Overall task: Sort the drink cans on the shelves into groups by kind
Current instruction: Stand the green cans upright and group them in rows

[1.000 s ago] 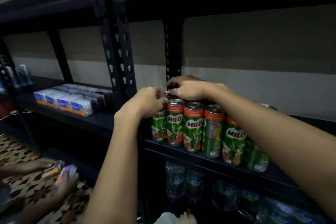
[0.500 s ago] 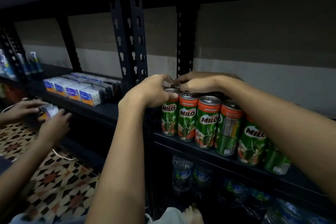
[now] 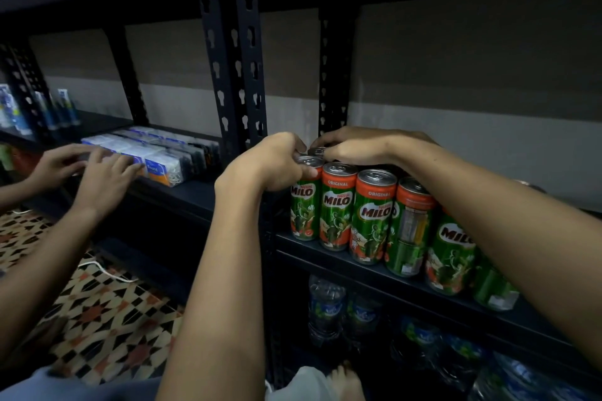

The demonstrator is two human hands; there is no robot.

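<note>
head view: i see my left hand (image 3: 277,161) with fingers curled round the rim of the leftmost milo can (image 3: 304,202), and my right hand (image 3: 358,146) with fingers bent over the tops of cans behind; its grip i cannot tell. the row of milo cans (image 3: 374,218) stands on the dark shelf (image 3: 407,280), my right forearm hiding some. water bottles (image 3: 325,306) sit below; at far left another person's hands (image 3: 94,169) touch small packs (image 3: 156,156).
</note>
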